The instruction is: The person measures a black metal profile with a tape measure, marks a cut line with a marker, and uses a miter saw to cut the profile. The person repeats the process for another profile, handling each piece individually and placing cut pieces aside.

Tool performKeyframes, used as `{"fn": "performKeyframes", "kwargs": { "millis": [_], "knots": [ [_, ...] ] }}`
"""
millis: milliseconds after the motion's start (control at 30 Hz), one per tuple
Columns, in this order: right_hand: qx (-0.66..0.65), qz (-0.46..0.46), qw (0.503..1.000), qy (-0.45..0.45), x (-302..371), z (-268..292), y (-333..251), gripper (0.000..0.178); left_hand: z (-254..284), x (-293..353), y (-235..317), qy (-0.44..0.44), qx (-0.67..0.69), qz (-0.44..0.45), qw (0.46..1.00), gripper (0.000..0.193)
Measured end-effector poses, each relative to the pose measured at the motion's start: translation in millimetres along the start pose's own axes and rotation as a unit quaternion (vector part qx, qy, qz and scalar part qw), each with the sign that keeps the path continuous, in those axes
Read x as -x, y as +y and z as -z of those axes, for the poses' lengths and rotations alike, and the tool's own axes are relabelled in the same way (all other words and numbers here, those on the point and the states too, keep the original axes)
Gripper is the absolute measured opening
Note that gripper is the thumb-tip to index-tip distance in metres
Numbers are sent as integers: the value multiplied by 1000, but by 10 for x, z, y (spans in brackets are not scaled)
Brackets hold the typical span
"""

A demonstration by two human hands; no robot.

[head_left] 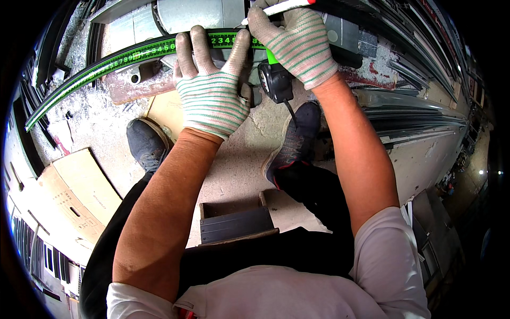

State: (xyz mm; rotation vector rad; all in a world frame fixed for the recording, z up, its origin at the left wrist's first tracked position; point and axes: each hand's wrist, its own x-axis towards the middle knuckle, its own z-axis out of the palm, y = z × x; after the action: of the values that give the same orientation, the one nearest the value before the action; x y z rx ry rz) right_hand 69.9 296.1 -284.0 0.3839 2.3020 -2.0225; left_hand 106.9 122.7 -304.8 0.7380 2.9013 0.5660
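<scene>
A green tape measure blade point(154, 49) with black markings arcs along a long dark strip in the upper part of the head view. My left hand point(212, 90), in a white glove with green stripes, lies over the blade with its fingers spread, pressing on it. My right hand point(300, 45), gloved alike, is closed round a white marker pen point(284, 7) with a red end; the pen's tip comes near the strip's far edge. Below my right fingers hangs the black tape measure case point(275, 82), with the blade running out of it and a cord dangling.
My dark shoes point(146, 139) stand on the concrete floor. Flattened cardboard point(79, 194) lies at left, and a dark low box-like stool point(236, 224) is between my legs. Bundled metal profiles point(414, 118) are stacked at right. A hollow round tube point(139, 77) sits beneath the strip.
</scene>
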Motion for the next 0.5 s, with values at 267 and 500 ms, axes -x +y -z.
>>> {"fn": "performKeyframes", "kwargs": {
  "millis": [267,500],
  "knots": [
    [40,16,999,21,8,10,-26,6,-24,11,-6,10,2,-3,1000,83],
    [-42,39,997,49,49,1,-21,5,-58,22,-16,48,2,-11,999,89]
  ]
}}
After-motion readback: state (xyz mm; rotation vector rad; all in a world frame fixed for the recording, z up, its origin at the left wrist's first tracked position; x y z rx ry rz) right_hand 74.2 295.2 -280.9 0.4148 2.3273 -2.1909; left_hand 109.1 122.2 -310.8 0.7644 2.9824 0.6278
